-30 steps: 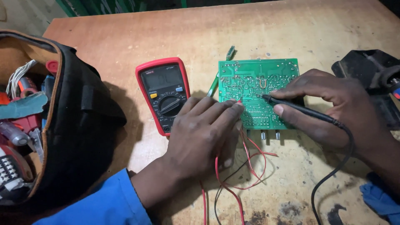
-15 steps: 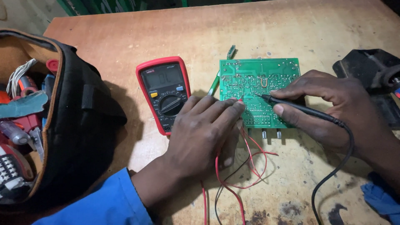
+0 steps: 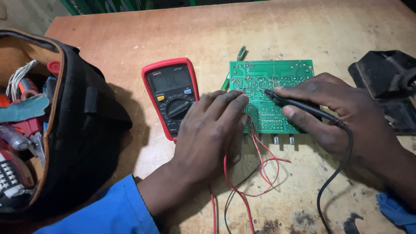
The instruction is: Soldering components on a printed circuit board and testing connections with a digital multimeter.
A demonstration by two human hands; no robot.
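Pinched between thumb and fingers like a pen, a slim black test probe [image 3: 299,104] sits in the right hand [image 3: 342,117], its tip touching the solder side of a flat green circuit board [image 3: 271,93] lying on the worn wooden tabletop [image 3: 260,34]. Beside it the left hand [image 3: 212,130] lies palm down, fingers close together, fingertips pressing the board's left edge over thin red wires [image 3: 255,173]; whether it grips anything I cannot tell. Just left of the board lies a red-cased digital multimeter [image 3: 171,95], with an open black tool bag [image 3: 78,125] further left. A black stand [image 3: 385,82] crowds the right side, while bare wood lies beyond the board.
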